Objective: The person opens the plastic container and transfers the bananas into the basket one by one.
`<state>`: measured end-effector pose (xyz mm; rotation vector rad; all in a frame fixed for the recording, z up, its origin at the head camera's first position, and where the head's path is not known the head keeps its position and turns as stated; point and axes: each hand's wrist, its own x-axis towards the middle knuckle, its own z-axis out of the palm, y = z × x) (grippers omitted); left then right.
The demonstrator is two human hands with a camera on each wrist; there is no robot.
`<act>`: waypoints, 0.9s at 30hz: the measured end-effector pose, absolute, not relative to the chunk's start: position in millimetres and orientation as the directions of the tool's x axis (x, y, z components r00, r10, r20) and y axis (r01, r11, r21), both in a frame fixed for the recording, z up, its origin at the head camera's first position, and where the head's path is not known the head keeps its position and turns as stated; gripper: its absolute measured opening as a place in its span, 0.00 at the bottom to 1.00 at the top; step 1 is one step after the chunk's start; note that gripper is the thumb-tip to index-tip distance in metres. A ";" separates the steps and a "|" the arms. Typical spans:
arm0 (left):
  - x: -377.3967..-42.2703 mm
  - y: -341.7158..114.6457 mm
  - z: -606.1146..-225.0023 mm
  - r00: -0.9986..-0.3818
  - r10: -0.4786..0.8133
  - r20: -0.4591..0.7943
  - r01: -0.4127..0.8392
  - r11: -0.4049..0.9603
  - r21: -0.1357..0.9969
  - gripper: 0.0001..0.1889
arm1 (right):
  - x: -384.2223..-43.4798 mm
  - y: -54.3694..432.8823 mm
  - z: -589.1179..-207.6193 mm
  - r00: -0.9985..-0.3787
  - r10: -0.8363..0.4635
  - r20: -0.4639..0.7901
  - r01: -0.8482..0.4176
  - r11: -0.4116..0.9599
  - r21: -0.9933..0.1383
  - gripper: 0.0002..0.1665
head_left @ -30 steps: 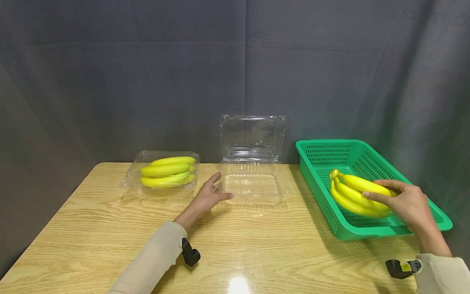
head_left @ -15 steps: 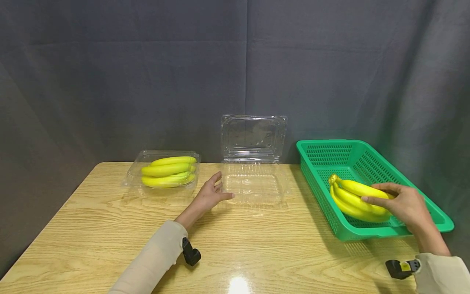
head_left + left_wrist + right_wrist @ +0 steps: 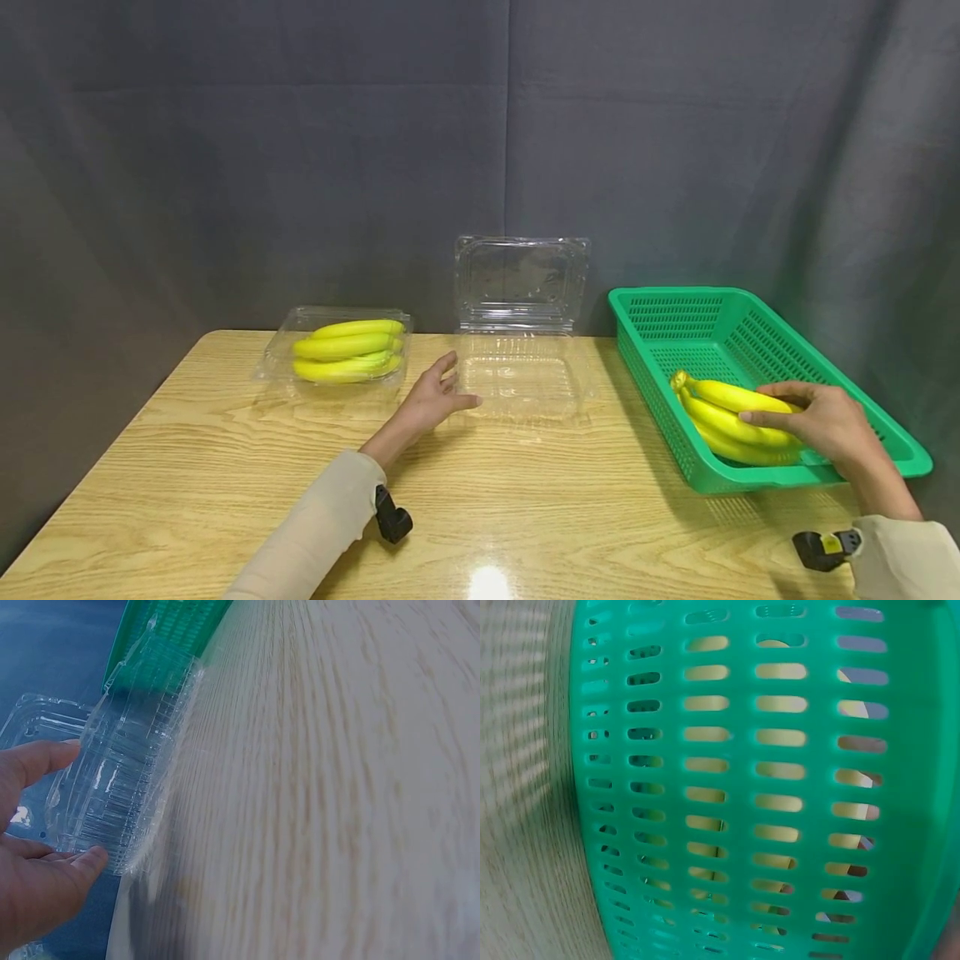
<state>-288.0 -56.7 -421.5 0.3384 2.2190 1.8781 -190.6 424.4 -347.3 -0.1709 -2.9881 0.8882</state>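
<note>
The left forearm, in a beige sleeve [image 3: 322, 508], reaches from the near edge toward the far right, low over the pale wood-grain table [image 3: 450, 500]. The left hand [image 3: 431, 400] stands at the left side of a clear, hinged plastic container [image 3: 517, 379]. Its thumb is stretched out to the right along the near-left corner, its fingers loosely extended and parted from the thumb around the left side; whether the fingertips touch the plastic cannot be told. The container's clear lid [image 3: 521, 271] stands raised at the far side.

The right arm enters from the near right, its wrist over the near rim of a green, slotted plastic basket [image 3: 658, 392]. The right hand [image 3: 836, 425] points left and grips the right end of a bunch of yellow bananas [image 3: 731, 421], thumb on the near side, fingers on the far side. The bunch is in the near part of the basket, stem to the left; yellow shows through the slots in the right wrist view.

At the far left, another yellow bunch [image 3: 348, 346] lies in a second clear plastic container [image 3: 296, 317], before a dark grey curtain [image 3: 300, 167].
</note>
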 end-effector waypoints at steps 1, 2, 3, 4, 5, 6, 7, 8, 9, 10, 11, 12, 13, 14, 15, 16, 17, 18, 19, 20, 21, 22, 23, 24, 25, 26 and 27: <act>-288.2 -56.4 -421.8 -0.950 0.312 -0.016 0.035 0.159 0.987 0.48 | -190.8 424.7 -347.4 -0.994 0.106 -0.016 0.098 0.834 -0.542 0.50; -288.7 -56.0 -422.5 -0.949 0.315 -0.017 0.035 0.157 0.987 0.49 | -190.8 424.9 -347.5 -0.995 0.101 -0.020 0.096 0.836 -0.540 0.50; -289.1 -55.6 -422.9 -0.948 0.318 -0.017 0.035 0.155 0.987 0.49 | -190.9 425.2 -347.6 -0.995 0.098 -0.025 0.096 0.838 -0.537 0.50; -289.2 -55.1 -423.1 -0.947 0.320 -0.015 0.037 0.153 0.988 0.49 | -190.8 425.4 -347.7 -0.995 0.095 -0.030 0.096 0.840 -0.534 0.50; -289.5 -54.6 -423.6 -0.947 0.322 -0.011 0.040 0.153 0.987 0.49 | -190.9 425.5 -347.8 -0.995 0.091 -0.036 0.096 0.842 -0.531 0.51; -289.7 -54.0 -423.9 -0.947 0.322 -0.009 0.043 0.151 0.988 0.49 | -191.0 425.6 -347.9 -0.995 0.087 -0.038 0.094 0.844 -0.528 0.50; -290.0 -53.3 -424.1 -0.947 0.320 -0.011 0.040 0.151 0.988 0.49 | -191.3 425.5 -348.0 -0.996 0.083 -0.040 0.091 0.847 -0.524 0.50; -290.1 -52.6 -424.4 -0.948 0.319 -0.009 0.041 0.151 0.988 0.48 | -191.6 425.4 -348.1 -0.996 0.080 -0.039 0.088 0.850 -0.520 0.50; -289.9 -52.0 -424.3 -0.949 0.316 -0.009 0.042 0.154 0.987 0.48 | -192.1 425.3 -348.2 -0.996 0.077 -0.039 0.086 0.852 -0.517 0.50; -289.8 -51.4 -424.3 -0.949 0.316 -0.007 0.044 0.154 0.987 0.48 | -192.6 425.1 -348.3 -0.997 0.074 -0.036 0.082 0.854 -0.513 0.50; -289.8 -51.0 -424.5 -0.949 0.316 -0.006 0.046 0.155 0.987 0.48 | -193.1 424.9 -348.5 -0.997 0.071 -0.038 0.080 0.854 -0.514 0.50; -289.6 -50.6 -424.2 -0.948 0.317 -0.006 0.046 0.155 0.987 0.48 | -193.6 424.7 -348.7 -0.997 0.069 -0.038 0.078 0.854 -0.514 0.50; -289.3 -49.9 -423.2 -0.947 0.320 -0.009 0.044 0.158 0.986 0.47 | -193.9 424.7 -348.9 -0.997 0.067 -0.040 0.078 0.852 -0.517 0.50; -286.3 -49.4 -419.1 -0.946 0.324 -0.009 0.045 0.159 0.986 0.47 | -194.0 424.7 -349.1 -0.997 0.066 -0.042 0.078 0.850 -0.520 0.50; -286.3 -49.0 -419.1 -0.945 0.326 -0.007 0.047 0.159 0.986 0.47 | -194.2 424.7 -349.3 -0.997 0.065 -0.044 0.079 0.848 -0.524 0.50; -286.4 -48.8 -419.2 -0.945 0.328 -0.006 0.049 0.159 0.986 0.47 | -194.5 424.8 -349.6 -0.997 0.064 -0.047 0.079 0.846 -0.527 0.50; -286.5 -48.6 -419.3 -0.944 0.328 -0.007 0.049 0.161 0.986 0.47 | -194.6 424.7 -349.7 -0.997 0.062 -0.050 0.079 0.845 -0.529 0.50; -286.1 -48.2 -418.9 -0.945 0.327 -0.009 0.047 0.163 0.986 0.47 | -194.7 424.6 -349.8 -0.997 0.060 -0.049 0.077 0.845 -0.529 0.50; -286.1 -48.0 -418.8 -0.945 0.327 -0.008 0.049 0.165 0.985 0.47 | -194.8 424.4 -349.9 -0.997 0.057 -0.049 0.074 0.847 -0.527 0.50; -286.4 -47.9 -420.0 -0.946 0.324 -0.005 0.051 0.163 0.985 0.47 | -195.0 424.3 -349.9 -0.997 0.054 -0.046 0.070 0.851 -0.521 0.50; -289.3 -47.8 -424.2 -0.947 0.322 -0.003 0.052 0.162 0.985 0.47 | -195.1 424.2 -349.9 -0.998 0.050 -0.041 0.065 0.855 -0.515 0.50; -289.0 -47.7 -424.0 -0.947 0.322 -0.004 0.050 0.161 0.986 0.47 | -195.1 424.0 -349.9 -0.998 0.047 -0.037 0.060 0.858 -0.510 0.49; -288.6 -47.7 -423.8 -0.946 0.323 -0.002 0.052 0.160 0.986 0.47 | -195.1 423.7 -349.9 -0.999 0.044 -0.033 0.054 0.861 -0.505 0.49; -288.4 -47.7 -423.6 -0.946 0.323 -0.003 0.051 0.159 0.986 0.48 | -195.2 423.6 -349.9 -0.999 0.040 -0.030 0.050 0.864 -0.501 0.48; -288.5 -47.7 -423.7 -0.946 0.323 -0.004 0.049 0.157 0.986 0.48 | -195.3 423.5 -349.8 -0.999 0.038 -0.025 0.045 0.868 -0.494 0.48; -288.4 -47.8 -423.8 -0.946 0.323 -0.005 0.048 0.156 0.987 0.48 | -195.4 423.5 -349.9 -0.999 0.035 -0.023 0.042 0.870 -0.491 0.47; -288.2 -47.9 -423.7 -0.946 0.323 -0.004 0.049 0.156 0.987 0.48 | -195.4 423.6 -349.9 -0.999 0.034 -0.022 0.040 0.871 -0.489 0.46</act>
